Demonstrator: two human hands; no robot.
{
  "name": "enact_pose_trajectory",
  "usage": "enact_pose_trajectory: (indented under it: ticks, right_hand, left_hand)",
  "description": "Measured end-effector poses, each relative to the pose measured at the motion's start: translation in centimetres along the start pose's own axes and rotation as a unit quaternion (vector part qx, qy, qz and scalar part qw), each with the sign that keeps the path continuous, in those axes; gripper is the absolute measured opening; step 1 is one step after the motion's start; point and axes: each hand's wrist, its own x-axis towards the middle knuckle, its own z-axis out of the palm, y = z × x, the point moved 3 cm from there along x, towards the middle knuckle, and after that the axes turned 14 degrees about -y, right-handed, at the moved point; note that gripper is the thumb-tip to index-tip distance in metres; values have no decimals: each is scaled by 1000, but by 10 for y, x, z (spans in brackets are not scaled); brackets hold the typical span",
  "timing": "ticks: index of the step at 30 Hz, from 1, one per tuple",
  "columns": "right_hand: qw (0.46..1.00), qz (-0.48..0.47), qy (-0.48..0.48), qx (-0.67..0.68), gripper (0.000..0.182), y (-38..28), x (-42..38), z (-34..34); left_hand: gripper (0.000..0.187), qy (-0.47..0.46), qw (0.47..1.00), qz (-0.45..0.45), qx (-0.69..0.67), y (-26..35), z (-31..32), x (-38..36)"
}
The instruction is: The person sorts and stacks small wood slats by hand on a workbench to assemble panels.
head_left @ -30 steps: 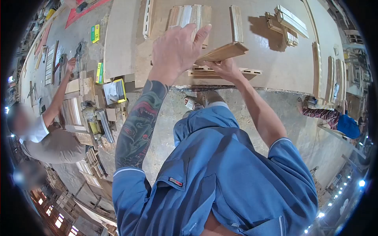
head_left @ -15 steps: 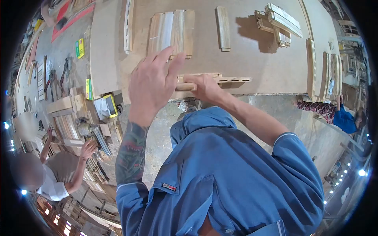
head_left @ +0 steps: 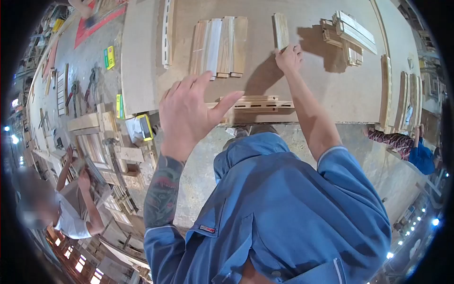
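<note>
My left hand (head_left: 187, 111), on a tattooed forearm, is raised with fingers and thumb spread and nothing in it. It appears in front of the left end of a slotted wooden rail (head_left: 283, 105) at the bench's near edge. A second wooden strip (head_left: 253, 98) lies against that rail. Further out, my right hand (head_left: 289, 60) covers the near end of a single wooden slat (head_left: 282, 29); thumb and curled fingers close around it. The slat lies flat on the bench. To its left, several slats (head_left: 228, 45) lie side by side.
A stack of crossed slats (head_left: 352, 38) stands at the bench's far right. One upright slotted rail (head_left: 167, 33) lies at left. Pliers (head_left: 90, 85) and yellow-green boxes (head_left: 109, 57) are on the left bench. A co-worker (head_left: 71, 213) in white works lower left; another person (head_left: 416, 151) is at right.
My right hand has left the slotted rail and reached out to the single slat. My left hand stays raised and spread. The whole view has shifted slightly.
</note>
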Motion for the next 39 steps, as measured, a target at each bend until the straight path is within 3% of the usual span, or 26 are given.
enact_pose_trajectory:
  ticks: [3,5,6,8,10,11,13,14,18,20,21,23,27,29,33,35,36,37,39]
  right_hand:
    - [998,17,63,15,53,1,3,12]
    - [968,47,-175,176,39,-3,-11,1]
    - [969,48,-172,173,39,-6,-30,-8]
    - [875,-48,-106,471,33,-17,-85,-23]
    - [823,-201,-154,509,31,-22,-133,-30]
    - [823,-202,-157,507,31,-24,-146,-31]
    - [794,-277,-275,466,27,-34,-167,-28]
    - [793,-246,-303,468,23,-33,-167,-16]
    - [821,-298,-311,375,25,-25,-162,-9]
    - [828,-405,-250,298,24,-26,-164,-12]
    - [827,-405,-252,296,24,-29,-167,-17]
    - [889,-347,-248,168,22,-33,-174,-21]
    - [848,-412,-267,197,27,-28,-178,-1]
    - [875,-397,-220,166,35,-36,-183,-14]
    - [839,-408,-275,231,38,-22,-170,-5]
    - [817,-431,-346,166,45,-17,-150,-4]
    - [813,-359,-439,135,53,-31,-134,-35]
    - [811,-361,-439,138,53,-41,-117,-27]
    - [910,-339,-202,123,59,-74,-75,-5]
  left_hand:
    - [73,12,1000,-4,23,-1,-1,1]
    - [76,18,1000,-7,23,-1,1,-3]
    - [78,15,1000,-12,14,-1,1,-4]
    - [80,15,1000,-22,-2,-3,2,-2]
    - [80,31,999,-15,-1,-6,5,-2]
    - [80,31,999,-18,-2,-9,6,-2]
    - [80,67,997,24,-14,-10,8,-2]
    - [80,66,997,24,-15,-10,8,-4]
    - [78,60,998,9,-21,-10,7,-5]
    - [78,56,998,2,-25,-9,5,-6]
    - [77,48,999,-4,-21,-9,4,-6]
    - [77,37,999,-19,-18,-10,5,-6]
    - [72,42,999,-13,-19,-9,3,-5]
    - [70,42,999,-12,-17,-8,2,-4]
    - [64,33,999,-4,-5,-3,-3,-7]
    - [63,26,999,-2,22,-1,-11,-4]
    - [64,41,999,16,9,5,-14,-2]
    - [64,56,998,33,-6,13,-16,1]
    - [64,40,998,35,-29,27,-14,12]
